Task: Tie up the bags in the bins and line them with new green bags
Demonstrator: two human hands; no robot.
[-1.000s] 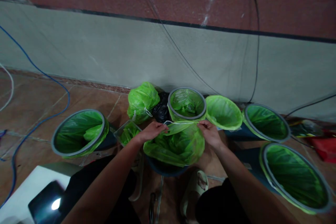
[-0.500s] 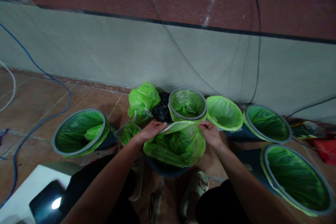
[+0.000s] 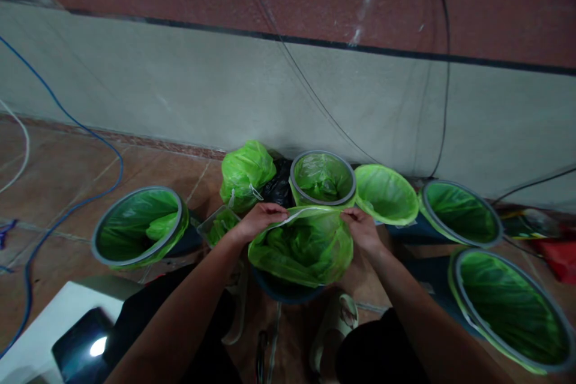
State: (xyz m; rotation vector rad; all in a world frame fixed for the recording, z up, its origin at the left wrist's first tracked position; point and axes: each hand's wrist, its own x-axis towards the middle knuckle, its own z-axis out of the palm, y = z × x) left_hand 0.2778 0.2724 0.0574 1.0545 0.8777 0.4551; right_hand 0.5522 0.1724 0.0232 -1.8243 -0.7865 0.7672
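A green translucent garbage bag point(image 3: 330, 258) hangs with its mouth open over a dark blue trash can point(image 3: 288, 294) between my feet. My left hand point(image 3: 263, 220) pinches the left part of the bag's far edge, where a white drawstring band shows. Closed on the same edge farther right is my right hand point(image 3: 361, 227). The edge is stretched between the two hands. Just behind it stands a grey-rimmed bin point(image 3: 294, 183) lined with another green bag.
Lined bins stand on both sides: one left point(image 3: 96, 249), a green-covered one point(image 3: 387, 192), and two grey-rimmed ones right point(image 3: 497, 234). A tied green bag point(image 3: 247, 171) and a black bag point(image 3: 279, 183) lie by the wall. A lit phone point(image 3: 85, 342) rests on a white box point(image 3: 45, 318).
The near side of the bag's mouth gapes a little wider, showing more of the inside. Both hands keep their hold on the edge, nearly in place. The view has shifted very slightly.
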